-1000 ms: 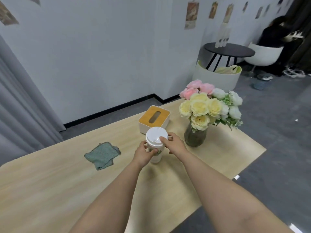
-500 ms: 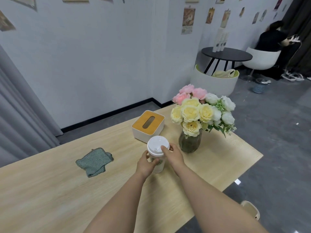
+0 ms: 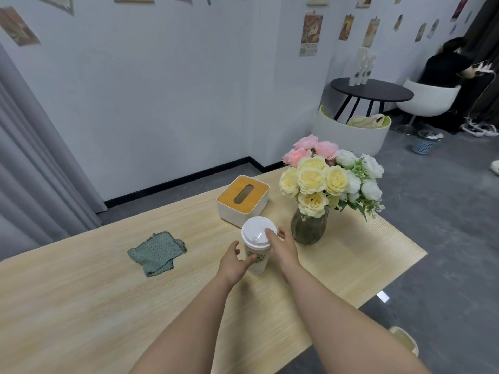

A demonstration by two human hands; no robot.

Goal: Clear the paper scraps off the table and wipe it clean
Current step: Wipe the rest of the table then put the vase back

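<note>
Since half a second ago our left hand [image 3: 234, 261] has loosened: its fingers now spread beside the paper cup [image 3: 258, 245], thumb tip touching the round green logo, whose lettering is too small to read. Our right hand [image 3: 283, 245] still wraps the cup's far side, thumb resting on the white lid [image 3: 258, 229]. The cup stands upright on the wooden table [image 3: 81, 306]. Left of our left fingers, well apart, lies the crumpled green cloth [image 3: 158, 252]. Beyond our fingertips sits the tissue box [image 3: 243, 199]; just right of our right fingers stands the flower vase [image 3: 310, 228]. We see no paper scraps.
</note>
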